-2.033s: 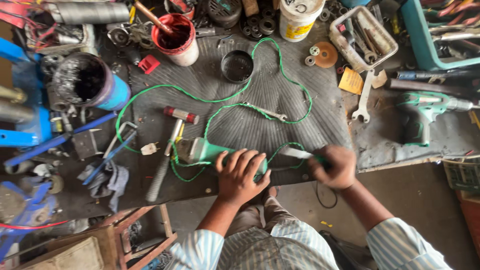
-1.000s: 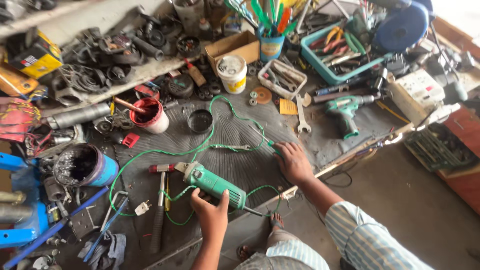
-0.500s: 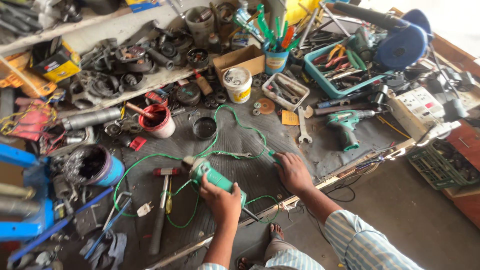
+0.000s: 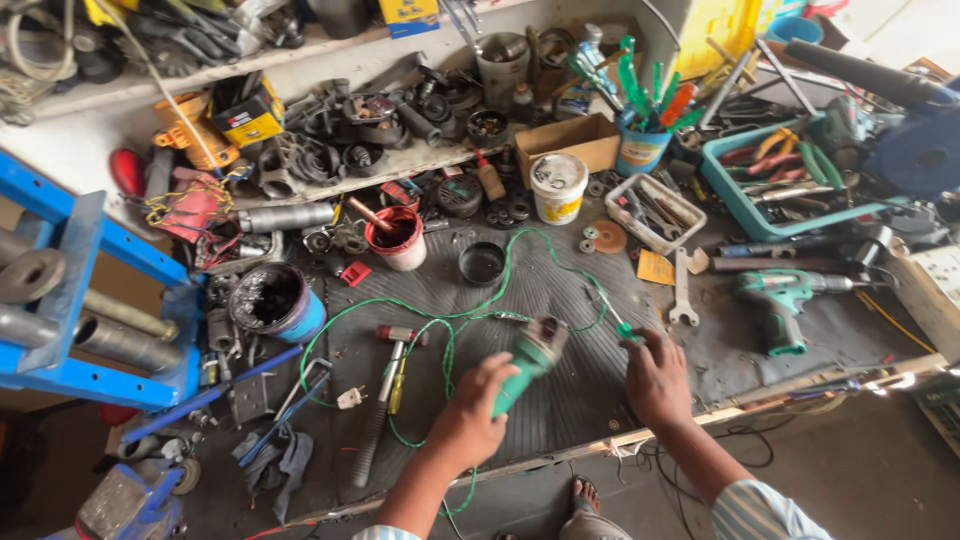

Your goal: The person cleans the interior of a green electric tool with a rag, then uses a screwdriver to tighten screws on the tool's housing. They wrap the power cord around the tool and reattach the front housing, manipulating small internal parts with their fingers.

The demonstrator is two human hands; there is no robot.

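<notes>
Head view, workbench from above: my left hand [image 4: 468, 420] is wrapped around the body of a green handheld angle grinder [image 4: 525, 362], fingers closed on its casing, the tool lifted off the dark ribbed rubber mat [image 4: 560, 290] with its grey head tilted up and away from me; my right hand [image 4: 655, 378] lies just beside it on the mat, fingertips pinched narrowly on a slim green-handled screwdriver [image 4: 612, 318], though how firmly I cannot tell; a thin green power cable [image 4: 505, 265] loops from the grinder across the mat in several curves and ends at a small white plug [image 4: 350, 398] to the left. Left of the grinder, within the cable loops, lie a red-headed hammer with a metal shaft [image 4: 382, 410] and a yellow-handled screwdriver [image 4: 397, 385], the latter touching the hammer shaft. Beyond the cable stand a round black cup [image 4: 482, 264], a red plastic tub with dark residue [image 4: 396, 240] and a white plastic pot [image 4: 558, 188]; a blue-rimmed tin of black grease [image 4: 275, 302] sits further left. To the right, well apart from my hands, lie a steel open-ended spanner [image 4: 682, 290], a teal cordless drill [image 4: 785, 300] and a white tray of small tools [image 4: 656, 210]; a teal plastic basket of pliers [image 4: 790, 180] stands behind them.
</notes>
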